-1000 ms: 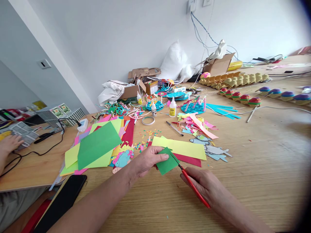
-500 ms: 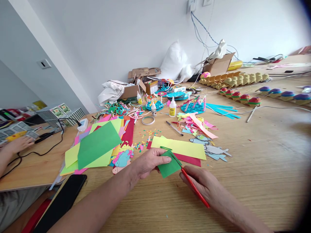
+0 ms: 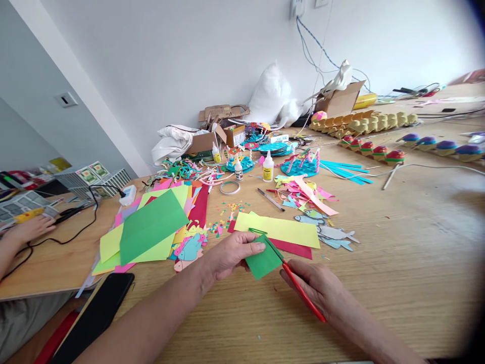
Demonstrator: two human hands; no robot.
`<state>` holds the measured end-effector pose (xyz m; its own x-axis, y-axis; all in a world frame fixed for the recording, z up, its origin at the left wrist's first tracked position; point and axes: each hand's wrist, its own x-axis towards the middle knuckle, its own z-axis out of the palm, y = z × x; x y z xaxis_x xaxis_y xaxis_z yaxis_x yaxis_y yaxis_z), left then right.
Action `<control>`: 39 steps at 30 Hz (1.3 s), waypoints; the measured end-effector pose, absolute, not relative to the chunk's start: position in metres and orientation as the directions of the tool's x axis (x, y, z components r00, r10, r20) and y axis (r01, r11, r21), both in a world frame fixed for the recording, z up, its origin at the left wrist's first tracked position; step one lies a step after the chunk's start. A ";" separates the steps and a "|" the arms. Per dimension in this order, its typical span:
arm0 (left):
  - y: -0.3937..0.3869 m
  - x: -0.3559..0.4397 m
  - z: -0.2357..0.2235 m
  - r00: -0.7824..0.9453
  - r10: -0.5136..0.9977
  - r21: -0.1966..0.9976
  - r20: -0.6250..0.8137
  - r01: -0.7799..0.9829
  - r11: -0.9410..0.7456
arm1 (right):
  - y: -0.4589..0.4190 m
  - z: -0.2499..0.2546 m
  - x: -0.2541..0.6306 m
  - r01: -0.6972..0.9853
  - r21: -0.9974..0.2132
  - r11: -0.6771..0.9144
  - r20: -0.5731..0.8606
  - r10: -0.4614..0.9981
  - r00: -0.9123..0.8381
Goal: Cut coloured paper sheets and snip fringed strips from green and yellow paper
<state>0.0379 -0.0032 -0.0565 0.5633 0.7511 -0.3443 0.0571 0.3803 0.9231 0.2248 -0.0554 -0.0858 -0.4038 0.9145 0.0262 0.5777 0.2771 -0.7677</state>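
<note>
My left hand [image 3: 237, 253] pinches a small piece of green paper [image 3: 263, 264], thumb on top. My right hand [image 3: 316, 285] is closed around red-handled scissors [image 3: 303, 293], whose blades lie across the upper part of the green paper. A narrow green curl [image 3: 258, 231] stands up just beyond my left thumb; I cannot tell whether it is joined to the piece. Behind the hands lies a yellow paper strip [image 3: 291, 230] over a dark red sheet [image 3: 299, 250]. Paper fish cutouts [image 3: 337, 235] lie to the right of these strips, and coloured fish [image 3: 191, 247] lie left of my left hand.
Stacked coloured sheets with a green sheet [image 3: 153, 227] on top lie left. Glue bottles [image 3: 268, 169], a pen [image 3: 271, 199] and paper scraps [image 3: 303, 192] are farther back. A black phone [image 3: 94, 316] lies front left. Another person's hand [image 3: 32, 230] is at the far left.
The view has shifted very slightly. Both hands keep nearly the same pose, with the scissors still at the green paper.
</note>
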 end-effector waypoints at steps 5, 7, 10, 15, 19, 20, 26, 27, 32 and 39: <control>-0.002 0.034 -0.063 0.549 0.800 0.968 -0.243 0.081 0.238 | -0.055 -0.089 0.225 0.596 -0.759 0.264 0.019 0.923 -0.384; -0.002 0.035 -0.063 0.550 0.803 0.972 -0.229 0.092 0.214 | -0.055 -0.088 0.224 0.587 -0.770 0.250 0.007 0.923 -0.385; -0.004 0.038 -0.061 0.563 0.791 0.970 -0.238 0.101 0.220 | -0.056 -0.085 0.224 0.542 -0.807 0.234 0.002 0.919 -0.394; -0.007 0.041 -0.058 0.569 0.771 0.957 -0.285 0.131 0.257 | -0.057 -0.082 0.224 0.505 -0.831 0.233 0.011 0.915 -0.404; -0.007 0.039 -0.060 0.571 0.767 0.954 -0.291 0.111 0.279 | -0.058 -0.085 0.223 0.524 -0.818 0.238 0.012 0.917 -0.398; -0.008 0.039 -0.061 0.573 0.767 0.954 -0.288 0.102 0.282 | -0.058 -0.085 0.223 0.534 -0.812 0.235 0.004 0.918 -0.398; -0.010 0.036 -0.070 0.577 0.756 0.942 -0.308 0.075 0.326 | -0.061 -0.086 0.223 0.568 -0.797 0.205 -0.045 0.918 -0.394; -0.011 0.036 -0.071 0.577 0.755 0.940 -0.312 0.073 0.333 | -0.061 -0.087 0.223 0.570 -0.798 0.199 -0.053 0.918 -0.394; -0.012 0.031 -0.073 0.564 0.764 0.942 -0.313 0.084 0.324 | -0.060 -0.088 0.227 0.546 -0.823 0.156 -0.079 0.920 -0.383; -0.009 0.030 -0.063 0.499 0.835 0.971 -0.230 0.175 0.163 | -0.050 -0.080 0.224 0.244 -0.970 0.020 -0.059 0.948 -0.311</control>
